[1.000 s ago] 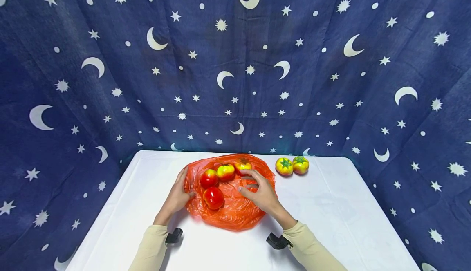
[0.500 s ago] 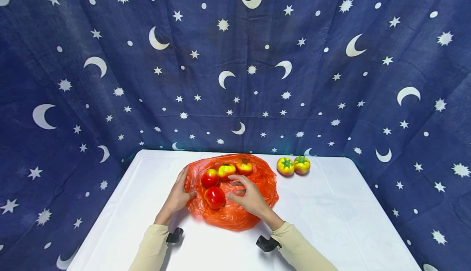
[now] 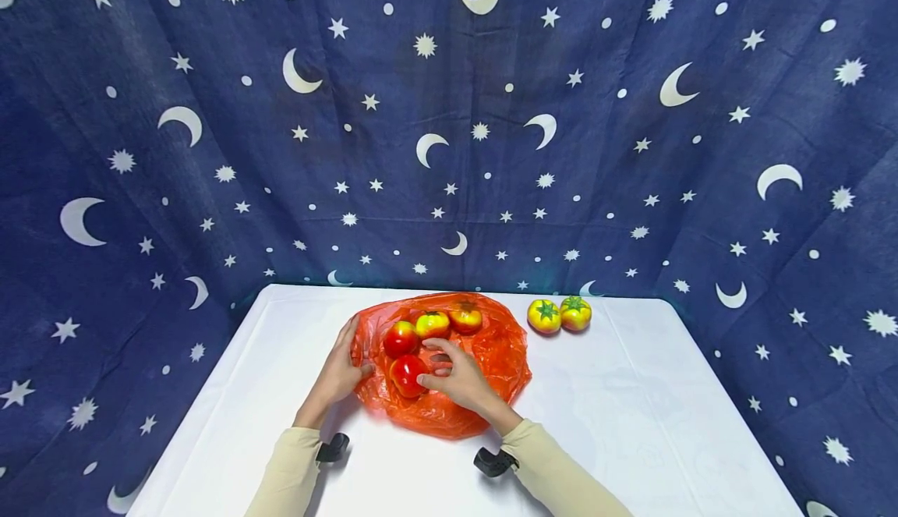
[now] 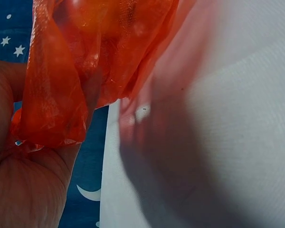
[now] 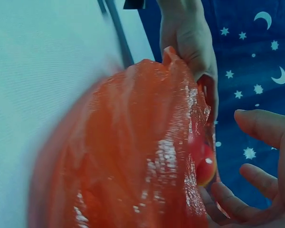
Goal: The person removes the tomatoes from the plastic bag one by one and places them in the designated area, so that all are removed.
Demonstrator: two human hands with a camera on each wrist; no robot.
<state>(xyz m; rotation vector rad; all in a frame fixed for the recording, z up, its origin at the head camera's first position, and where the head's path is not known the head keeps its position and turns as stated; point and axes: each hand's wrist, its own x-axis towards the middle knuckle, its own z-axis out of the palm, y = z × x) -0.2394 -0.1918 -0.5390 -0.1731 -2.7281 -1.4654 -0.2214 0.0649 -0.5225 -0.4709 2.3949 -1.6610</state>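
A thin orange-red plastic bag (image 3: 449, 419) lies spread on the white table, puffed up at its sides. Within its upturned mouth sit several tomatoes: a glossy red tomato (image 3: 407, 377) in front, another red tomato (image 3: 400, 339) behind it, and yellow-red tomatoes (image 3: 432, 324) along the back. My left hand (image 3: 341, 373) grips the bag's left edge, its film between thumb and fingers in the left wrist view. Over the bag, my right hand (image 3: 459, 377) reaches left with loosely bent, spread fingers; its thumb tip is at the front tomato's right side. Whether they touch I cannot tell.
Two yellow-green tomatoes (image 3: 559, 315) with green leafy tops stand side by side to the bag's right, near the back edge. The white table (image 3: 631, 423) ends at a dark blue curtain (image 3: 449, 150) printed with moons and stars.
My right hand has moved left and slightly toward me, from near the back-right tomato to the front red one. The left hand keeps its place on the bag.
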